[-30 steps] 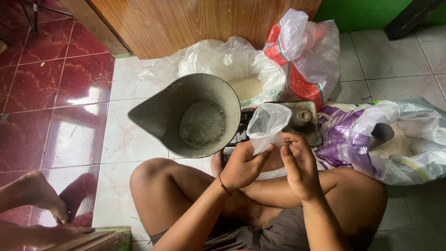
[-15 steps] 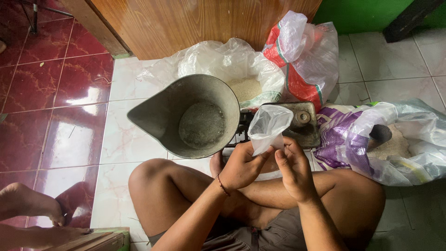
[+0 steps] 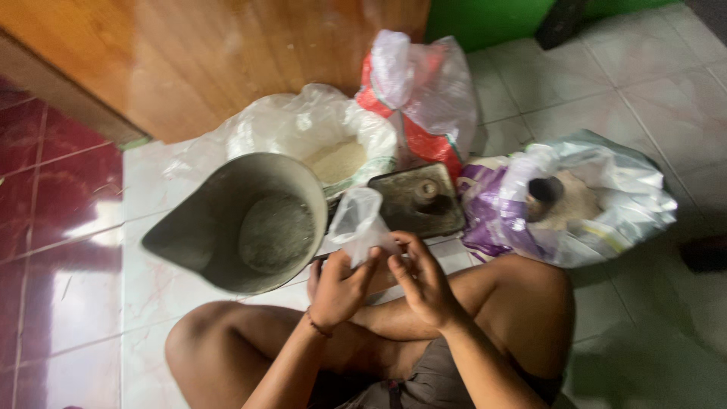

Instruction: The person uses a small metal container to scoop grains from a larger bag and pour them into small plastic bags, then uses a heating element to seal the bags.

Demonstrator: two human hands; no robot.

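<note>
I sit cross-legged on a tiled floor. My left hand (image 3: 338, 285) and my right hand (image 3: 424, 279) are together in front of my lap, both pinching the lower part of a small clear plastic bag (image 3: 359, 222) that stands up between the fingers. Just left of the bag is a large grey metal scoop pan (image 3: 241, 223) with a pale layer of grain in its bottom. Behind the bag lies a dark flat weighing scale (image 3: 419, 198).
An open white sack of rice (image 3: 318, 144) stands behind the pan. A red and white plastic bag (image 3: 420, 95) is behind the scale. At the right lies an open sack (image 3: 575, 201) with grain and a dark cup (image 3: 542, 195). A wooden door (image 3: 227, 53) is at the back.
The view has shifted, and the bare foot at the lower left is out of sight. My hands stay on the small bag, fingers working its lower part.
</note>
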